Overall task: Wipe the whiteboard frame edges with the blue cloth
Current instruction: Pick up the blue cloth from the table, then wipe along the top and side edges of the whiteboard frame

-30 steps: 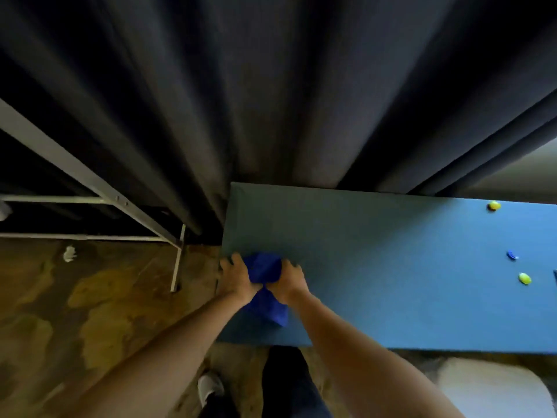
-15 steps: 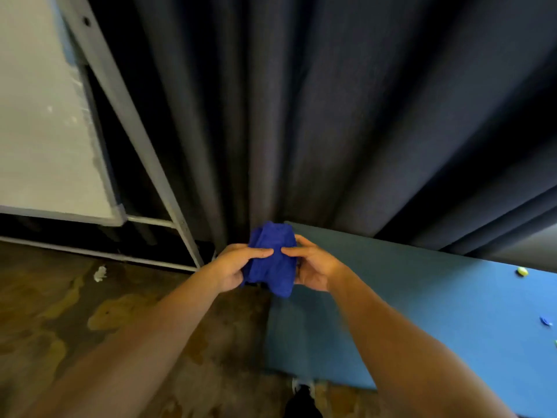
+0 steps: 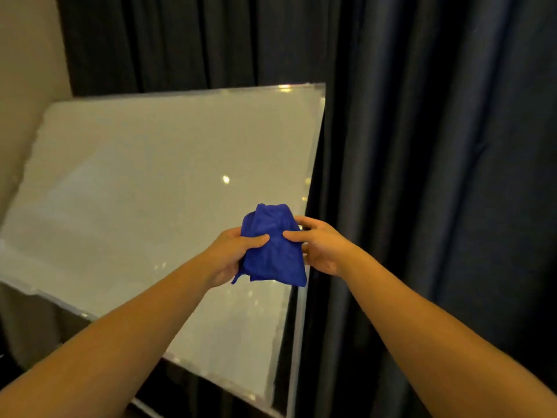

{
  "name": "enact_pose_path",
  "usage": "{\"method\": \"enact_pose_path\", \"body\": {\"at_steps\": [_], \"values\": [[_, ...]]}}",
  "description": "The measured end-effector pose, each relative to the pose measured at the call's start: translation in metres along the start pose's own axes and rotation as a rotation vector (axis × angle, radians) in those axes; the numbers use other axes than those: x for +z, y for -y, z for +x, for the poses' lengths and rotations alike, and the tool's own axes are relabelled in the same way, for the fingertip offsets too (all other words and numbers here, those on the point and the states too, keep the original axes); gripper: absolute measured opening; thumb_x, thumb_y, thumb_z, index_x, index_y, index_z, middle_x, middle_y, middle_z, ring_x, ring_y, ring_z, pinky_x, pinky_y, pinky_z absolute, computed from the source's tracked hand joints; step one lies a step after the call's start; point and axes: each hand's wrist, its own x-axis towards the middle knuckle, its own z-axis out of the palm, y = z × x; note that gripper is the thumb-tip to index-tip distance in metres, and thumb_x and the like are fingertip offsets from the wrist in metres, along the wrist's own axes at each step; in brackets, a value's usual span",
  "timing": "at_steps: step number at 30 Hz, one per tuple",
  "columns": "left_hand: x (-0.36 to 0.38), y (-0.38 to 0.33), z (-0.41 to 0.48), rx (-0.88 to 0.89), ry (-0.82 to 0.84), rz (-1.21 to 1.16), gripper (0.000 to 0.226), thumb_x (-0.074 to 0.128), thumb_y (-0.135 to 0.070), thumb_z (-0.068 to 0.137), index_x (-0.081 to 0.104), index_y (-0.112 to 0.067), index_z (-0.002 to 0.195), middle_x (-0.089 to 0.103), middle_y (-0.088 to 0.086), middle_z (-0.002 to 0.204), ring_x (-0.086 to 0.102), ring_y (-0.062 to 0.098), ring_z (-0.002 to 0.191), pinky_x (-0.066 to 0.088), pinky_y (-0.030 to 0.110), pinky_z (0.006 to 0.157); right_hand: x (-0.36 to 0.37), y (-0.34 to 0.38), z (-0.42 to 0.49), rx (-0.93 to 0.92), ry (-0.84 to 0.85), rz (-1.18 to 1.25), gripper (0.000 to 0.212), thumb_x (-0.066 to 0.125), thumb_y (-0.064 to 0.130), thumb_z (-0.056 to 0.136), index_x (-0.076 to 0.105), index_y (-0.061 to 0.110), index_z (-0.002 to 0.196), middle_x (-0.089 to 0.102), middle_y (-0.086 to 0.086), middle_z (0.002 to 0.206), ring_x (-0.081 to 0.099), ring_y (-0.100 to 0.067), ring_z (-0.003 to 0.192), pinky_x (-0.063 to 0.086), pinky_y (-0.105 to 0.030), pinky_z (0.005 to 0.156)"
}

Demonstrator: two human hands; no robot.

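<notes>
- two bare hands meet at the centre of the head view, both gripping a bunched blue cloth [image 3: 272,251] held up in the air between them.
- the left hand [image 3: 232,254] grips the cloth's left side, thumb laid across the front of the fabric and the other fingers hidden behind it, so it is pinching the cloth.
- the right hand [image 3: 321,247] grips the cloth's right side, thumb pressed onto the front and fingers curled round the back edge, also pinching the cloth.
- the cloth is crumpled into a rough wedge, narrower at the top and wider at the bottom, with a loose corner hanging at its lower left.
- behind the hands stands a whiteboard [image 3: 144,188], its pale surface tilted in the view and filling the left and middle of the scene, with small light spots reflected on it.
- the whiteboard frame [image 3: 313,164] runs as a thin silvery strip along the board's right side; the cloth and the right hand sit in front of this edge, but i cannot tell whether the cloth touches it.
- the frame's top edge runs across the far side of the board, and its lower edge slants across the near left.
- a dark curtain [image 3: 437,176] hangs in folds behind the board and fills the right of the scene.
- a beige wall [image 3: 27,61] shows at the far left.
</notes>
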Motion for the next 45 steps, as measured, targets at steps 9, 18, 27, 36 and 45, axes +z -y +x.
{"method": "enact_pose_path", "body": {"at_steps": [9, 18, 27, 36, 45], "values": [[-0.104, -0.144, 0.064, 0.201, -0.072, 0.197, 0.034, 0.068, -0.009, 0.088, 0.062, -0.013, 0.122, 0.072, 0.009, 0.118, 0.069, 0.031, 0.107, 0.058, 0.047, 0.089, 0.082, 0.136, 0.118, -0.283, -0.017, -0.227, 0.028, 0.072, 0.011, 0.088, 0.065, 0.029, 0.108, 0.073, 0.002, 0.107, 0.071, -0.024, 0.095, 0.061, -0.036, 0.065], [-0.201, -0.213, 0.217, 0.279, -0.08, 0.239, 0.036, 0.065, -0.011, 0.09, 0.057, -0.014, 0.125, 0.068, 0.01, 0.121, 0.065, 0.033, 0.11, 0.053, 0.054, 0.097, 0.114, 0.196, 0.288, -0.454, -0.198, -0.331, 0.025, 0.068, 0.011, 0.091, 0.062, 0.034, 0.098, 0.069, 0.007, 0.1, 0.069, -0.019, 0.087, 0.057, -0.026, 0.052], [-0.319, -0.279, 0.354, 0.468, 0.034, 0.178, 0.039, 0.05, 0.011, 0.089, 0.071, -0.019, 0.102, 0.075, 0.01, 0.099, 0.073, 0.026, 0.091, 0.06, 0.035, 0.07, 0.153, 0.248, 0.437, -0.699, -0.276, -0.388, 0.035, 0.056, -0.014, 0.089, 0.072, 0.014, 0.102, 0.074, -0.006, 0.098, 0.071, -0.022, 0.089, 0.062, -0.035, 0.071], [-0.406, -0.334, 0.492, 0.769, 0.064, 0.323, 0.063, 0.034, 0.023, 0.077, 0.078, -0.018, 0.059, 0.075, 0.008, 0.075, 0.073, 0.023, 0.076, 0.057, 0.022, 0.061, 0.184, 0.278, 0.564, -1.069, -0.611, -0.862, 0.057, 0.044, -0.032, 0.071, 0.075, 0.016, 0.068, 0.072, -0.017, 0.102, 0.067, -0.033, 0.097, 0.057, -0.043, 0.087], [-0.468, -0.336, 0.585, 1.205, -0.138, 0.731, 0.032, 0.051, -0.002, 0.087, 0.077, -0.021, 0.091, 0.075, 0.004, 0.089, 0.067, 0.025, 0.084, 0.051, 0.027, 0.074, 0.219, 0.264, 0.641, -0.864, -0.954, -1.502, 0.044, 0.063, 0.023, 0.082, 0.061, 0.014, 0.125, 0.034, -0.008, 0.154, 0.039, -0.028, 0.132, 0.032, -0.027, 0.101]]}}
